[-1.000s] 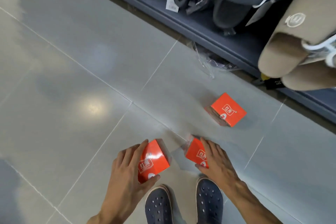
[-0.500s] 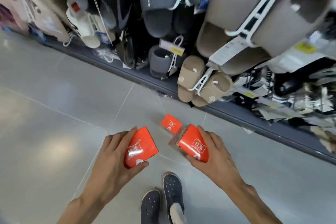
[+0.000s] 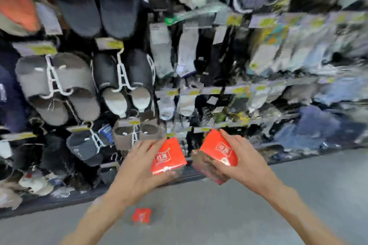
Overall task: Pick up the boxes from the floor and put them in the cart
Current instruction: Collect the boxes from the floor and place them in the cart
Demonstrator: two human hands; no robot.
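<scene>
Far left: hanging slippers [image 3: 57,87] on white hangers, grey open-toed pair above, darker pairs [image 3: 123,77] just beside, more footwear lower down near the dark shelf base [image 3: 49,201]. Below all of it, grey floor [image 3: 199,215], blurred. Left of centre: left hand [image 3: 139,167] raised in front of the display, fingers wrapped over the top and far side, thumb underneath, closed around an orange box [image 3: 168,156] with a white-framed label facing the camera; box tilted a little, held clear of the floor. Below and between the two forearms: a third orange box on the floor [image 3: 141,216], small and smeared by motion blur, well apart from both hands. Just right of centre: right hand [image 3: 245,159] likewise raised, fingers over the upper right edge, palm against the side, gripping a second orange box [image 3: 221,149] with the same label; a clear or glossy lower part beneath the orange face, too blurred to make out. The two held boxes near each other, a narrow gap between, not touching. Behind and to the right: rows of packaged socks [image 3: 179,51] on pegs with yellow price tags [image 3: 235,19], then heavily blurred stacks of folded textiles [image 3: 318,125] out to the far right edge. No cart in sight from this angle.
</scene>
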